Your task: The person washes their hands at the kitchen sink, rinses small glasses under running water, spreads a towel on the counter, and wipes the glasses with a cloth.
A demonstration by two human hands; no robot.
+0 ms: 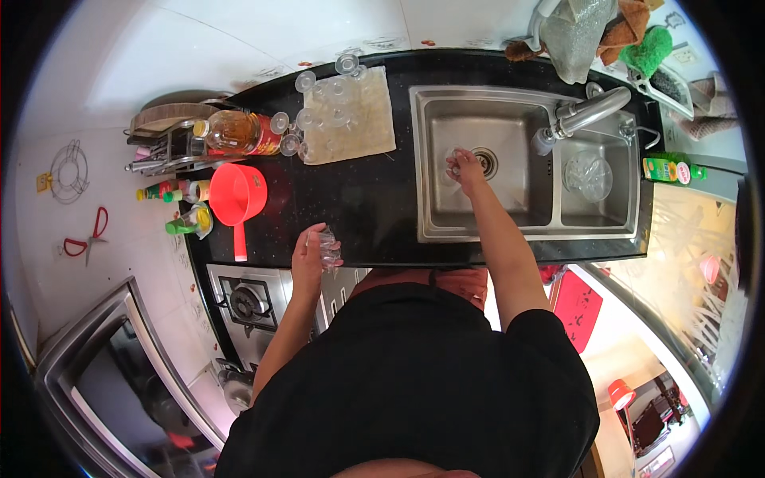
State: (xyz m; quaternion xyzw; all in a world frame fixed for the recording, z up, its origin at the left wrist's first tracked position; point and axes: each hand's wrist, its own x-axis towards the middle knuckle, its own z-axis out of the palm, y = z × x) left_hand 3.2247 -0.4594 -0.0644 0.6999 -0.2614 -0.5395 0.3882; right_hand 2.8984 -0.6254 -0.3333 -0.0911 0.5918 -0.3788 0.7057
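Observation:
My left hand [307, 250] is closed around a clear ribbed piece of glassware [330, 250] at the counter's front edge. Over the large basin of the steel sink [445, 200], my right hand [467, 169] grips a small clear glass [451, 172], partly hidden by the fingers. The drain [489, 161] lies just right of that hand. Several stemmed glasses [339, 113] stand with their round feet upward on and beside a beige cloth [367, 140] at the back of the counter. In the smaller basin rests a transparent bowl-like vessel [591, 176]; its contents are unclear.
A red dipper [239, 194] sits on the black counter [370, 203], near an oil bottle [230, 131] and smaller condiment bottles [185, 191]. The faucet [597, 110] arches over the sink divider. Green detergent [666, 169] is at the right; a gas burner [246, 302] is at lower left.

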